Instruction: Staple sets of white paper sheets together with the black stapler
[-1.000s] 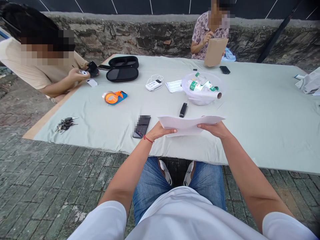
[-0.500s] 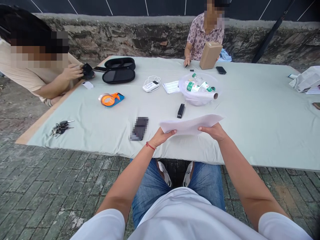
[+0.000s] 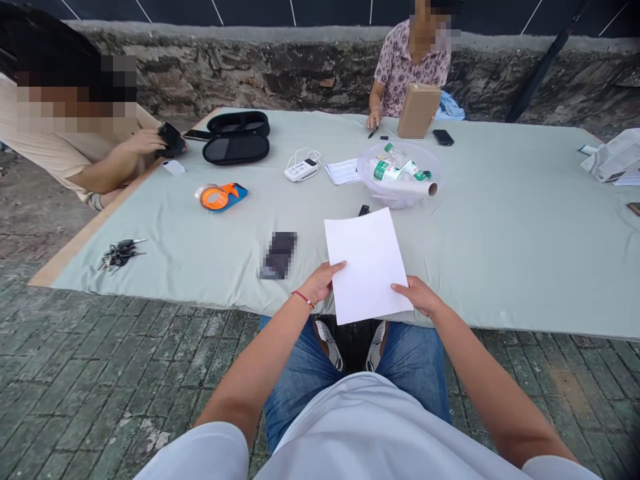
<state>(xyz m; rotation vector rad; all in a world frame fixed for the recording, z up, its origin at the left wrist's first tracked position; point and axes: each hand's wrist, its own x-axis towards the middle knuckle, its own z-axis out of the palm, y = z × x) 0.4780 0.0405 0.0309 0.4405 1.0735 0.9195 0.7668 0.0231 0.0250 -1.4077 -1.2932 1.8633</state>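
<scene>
White paper (image 3: 367,257) is held between my two hands over the near edge of the table, its blank face toward me. My left hand (image 3: 323,281) pinches its left edge, thumb on top, with a red string bracelet at the wrist. On the right edge, my right hand (image 3: 419,295) grips it the same way. Whether it is one sheet or a thin stack I cannot tell. Just beyond its top edge a black stapler (image 3: 364,210) shows in part, the rest hidden by the paper. A dark phone-like object (image 3: 280,255), blurred out, lies left of my left hand.
A pale cloth covers the table (image 3: 510,247). On it are a clear basin (image 3: 367,193) with bottles, an orange tape dispenser (image 3: 220,197), keys (image 3: 123,253), a white power strip (image 3: 303,169), a black case (image 3: 236,148) and a cardboard box (image 3: 419,110). Two people sit at the left and far sides.
The paper has turned from a flat, curved, sideways position to upright facing me, and dropped nearer the table edge. It now covers most of the stapler. Both hands keep hold.
</scene>
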